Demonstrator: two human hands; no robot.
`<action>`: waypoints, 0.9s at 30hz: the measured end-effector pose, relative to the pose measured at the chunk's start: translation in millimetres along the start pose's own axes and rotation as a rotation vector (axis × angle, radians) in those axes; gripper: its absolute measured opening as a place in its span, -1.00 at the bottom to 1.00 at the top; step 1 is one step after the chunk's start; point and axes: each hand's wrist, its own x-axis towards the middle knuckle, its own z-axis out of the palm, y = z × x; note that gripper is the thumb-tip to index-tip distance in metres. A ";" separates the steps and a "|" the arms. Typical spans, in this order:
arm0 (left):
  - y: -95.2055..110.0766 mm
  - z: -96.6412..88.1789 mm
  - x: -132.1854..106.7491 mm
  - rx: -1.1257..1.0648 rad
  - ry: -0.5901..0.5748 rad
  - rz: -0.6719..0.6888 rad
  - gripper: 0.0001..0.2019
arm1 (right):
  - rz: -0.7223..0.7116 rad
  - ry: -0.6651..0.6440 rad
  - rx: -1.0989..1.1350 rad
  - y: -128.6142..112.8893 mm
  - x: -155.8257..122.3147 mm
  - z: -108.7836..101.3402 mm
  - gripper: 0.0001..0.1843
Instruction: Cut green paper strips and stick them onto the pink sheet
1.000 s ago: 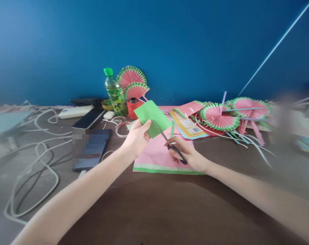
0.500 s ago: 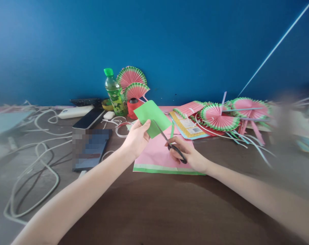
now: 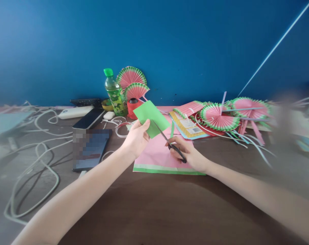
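Observation:
A rectangle of bright green paper [image 3: 152, 115] is pinched by its lower left edge in my left hand [image 3: 137, 137], thumb on top. My right hand [image 3: 186, 153] grips the black handles of a pair of scissors [image 3: 178, 152], whose blades lie across the green paper near my left thumb. Beneath both hands rests a large pink sheet [image 3: 154, 153] with a white and green band along its near edge. A narrow green paper strip [image 3: 172, 130] lies on the pink sheet just beyond the scissors.
Pleated pink-and-green paper fans [image 3: 220, 117] lie at the right over a yellow packet [image 3: 187, 125]. A green-capped bottle [image 3: 114, 92] and more fans [image 3: 132, 80] stand by the blue wall. Phones [image 3: 93, 149] and looped white cables [image 3: 56, 177] occupy the left.
The scissor blades have closed a little on the green paper, and its right edge has shifted slightly left. Both hands stay nearly in place.

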 end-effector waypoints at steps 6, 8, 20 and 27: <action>0.7 1.2 -1.2 0.016 0.006 -0.005 -0.85 | -0.003 0.011 0.000 0.8 -0.2 -0.3 -0.72; 3.6 0.0 0.8 0.033 -0.019 -0.009 -0.86 | -0.005 0.018 0.004 1.3 -0.5 -0.1 -0.72; 37.0 -16.9 21.2 0.385 -0.003 -0.073 -0.86 | -0.122 0.065 0.124 8.4 -0.7 -3.6 -0.71; 20.6 -9.4 16.5 0.142 0.085 -0.004 -0.84 | -0.137 -0.004 0.088 9.8 -3.3 -0.8 -0.69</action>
